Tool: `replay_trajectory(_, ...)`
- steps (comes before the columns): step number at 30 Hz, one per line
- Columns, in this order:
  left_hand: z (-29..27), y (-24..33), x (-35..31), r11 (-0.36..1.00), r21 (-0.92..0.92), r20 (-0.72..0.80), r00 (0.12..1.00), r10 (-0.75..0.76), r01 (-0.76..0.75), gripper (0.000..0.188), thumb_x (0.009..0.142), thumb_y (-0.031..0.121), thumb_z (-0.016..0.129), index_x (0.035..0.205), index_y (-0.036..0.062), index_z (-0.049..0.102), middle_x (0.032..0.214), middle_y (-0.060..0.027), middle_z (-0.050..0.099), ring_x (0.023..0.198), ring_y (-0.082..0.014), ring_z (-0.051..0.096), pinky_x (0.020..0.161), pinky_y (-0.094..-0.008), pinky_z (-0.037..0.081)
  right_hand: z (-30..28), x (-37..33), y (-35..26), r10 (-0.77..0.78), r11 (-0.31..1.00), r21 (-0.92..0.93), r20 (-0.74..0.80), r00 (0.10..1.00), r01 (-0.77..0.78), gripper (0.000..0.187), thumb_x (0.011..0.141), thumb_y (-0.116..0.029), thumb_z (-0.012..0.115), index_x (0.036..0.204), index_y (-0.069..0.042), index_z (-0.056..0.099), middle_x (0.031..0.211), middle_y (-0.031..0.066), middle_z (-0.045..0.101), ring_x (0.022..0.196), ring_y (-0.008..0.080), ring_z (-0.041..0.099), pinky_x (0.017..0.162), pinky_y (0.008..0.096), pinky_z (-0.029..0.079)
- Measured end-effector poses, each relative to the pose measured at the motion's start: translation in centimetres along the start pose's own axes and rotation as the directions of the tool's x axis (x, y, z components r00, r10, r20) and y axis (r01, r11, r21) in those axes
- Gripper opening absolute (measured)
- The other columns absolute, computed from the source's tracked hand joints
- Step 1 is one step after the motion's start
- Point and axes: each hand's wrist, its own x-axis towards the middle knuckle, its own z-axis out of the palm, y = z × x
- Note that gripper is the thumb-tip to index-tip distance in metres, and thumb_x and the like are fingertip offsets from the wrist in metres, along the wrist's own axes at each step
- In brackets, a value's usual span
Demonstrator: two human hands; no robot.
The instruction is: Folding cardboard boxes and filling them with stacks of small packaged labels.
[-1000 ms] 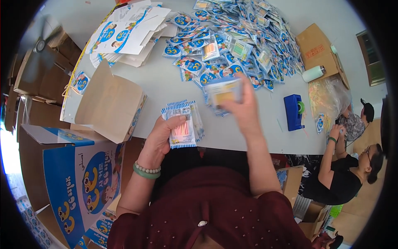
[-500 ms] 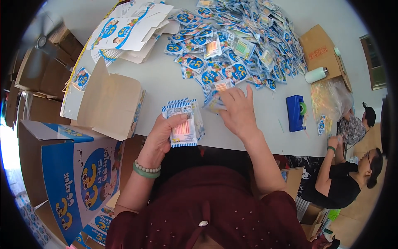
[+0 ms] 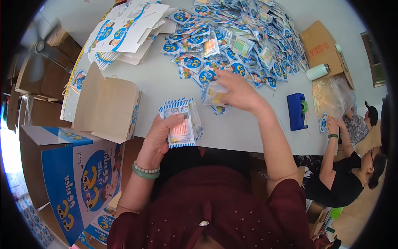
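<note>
My left hand (image 3: 159,132) is closed around a small stack of clear-and-blue packets (image 3: 180,129) with striped ends, its thumb pressed on the top one. Pinkish-orange sticks show through that packet's window. At the near edge of the packet pile (image 3: 232,41), my right hand (image 3: 242,92) grips another packet (image 3: 213,94) between thumb and fingers; yellowish contents show in it. A further packet (image 3: 222,110) lies partly under this hand on the table.
An open carton (image 3: 112,97) stands left on the white table (image 3: 157,83), below flattened cartons (image 3: 124,33). A blue tape dispenser (image 3: 296,111), a pale green bottle (image 3: 317,72) and a cardboard box (image 3: 317,45) are right. A co-worker (image 3: 338,182) handles a clear bag (image 3: 331,97). A large printed box (image 3: 78,178) stands lower left.
My right hand has shifted slightly right and away from me, with its fingers now over the pile's near edge. My left hand keeps its stack in nearly the same place.
</note>
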Motion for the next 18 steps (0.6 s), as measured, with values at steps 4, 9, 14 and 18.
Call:
replay_trajectory(4,0.0,0.1,0.2,1.000,0.006,-0.005,1.000,-0.008,0.008,0.037,0.081,0.003,0.065,0.116,-0.0032,0.054,0.103,-0.0133,0.066,0.087,-0.0218,0.068,0.077,-0.0345,0.058,-0.3,0.1,-2.8,0.233,0.959,-0.188,0.097,0.967,-0.213,0.046,0.068,-0.008,0.066,0.111,-0.004,0.054,0.113,0.0118,0.055,0.120,0.0300,0.045,0.112,0.0449,0.022)
replay_trajectory(9,0.2,-0.1,0.4,1.000,0.006,-0.047,0.999,-0.016,0.016,0.034,0.083,0.002,0.064,0.115,-0.0029,0.055,0.103,-0.0129,0.066,0.086,-0.0220,0.068,0.076,-0.0340,0.058,-0.4,-1.6,-3.5,0.120,0.980,-0.152,-0.045,0.992,-0.126,0.038,0.067,-0.008,0.068,0.103,-0.005,0.053,0.109,0.0092,0.057,0.107,0.0280,0.054,0.102,0.0418,0.037)
replay_trajectory(14,1.9,-0.3,0.3,0.996,0.061,-0.141,0.987,0.081,-0.073,0.029,0.083,0.002,0.064,0.111,-0.0028,0.057,0.102,-0.0115,0.066,0.087,-0.0212,0.068,0.076,-0.0343,0.057,-1.3,-3.3,-3.8,0.432,0.600,0.762,-0.053,0.900,-0.244,0.040,0.070,-0.009,0.073,0.105,-0.003,0.055,0.105,0.0040,0.062,0.091,0.0194,0.062,0.085,0.0340,0.050)
replay_trajectory(18,3.8,-1.0,1.7,0.955,0.148,-0.160,0.946,0.281,-0.258,0.028,0.087,0.004,0.060,0.114,0.0001,0.056,0.105,-0.0099,0.065,0.091,-0.0192,0.066,0.077,-0.0331,0.055,1.9,-3.2,-6.5,0.257,-0.182,0.981,0.113,0.960,-0.067,0.052,0.073,-0.009,0.074,0.122,-0.003,0.056,0.110,0.0062,0.065,0.098,0.0153,0.062,0.087,0.0302,0.049)
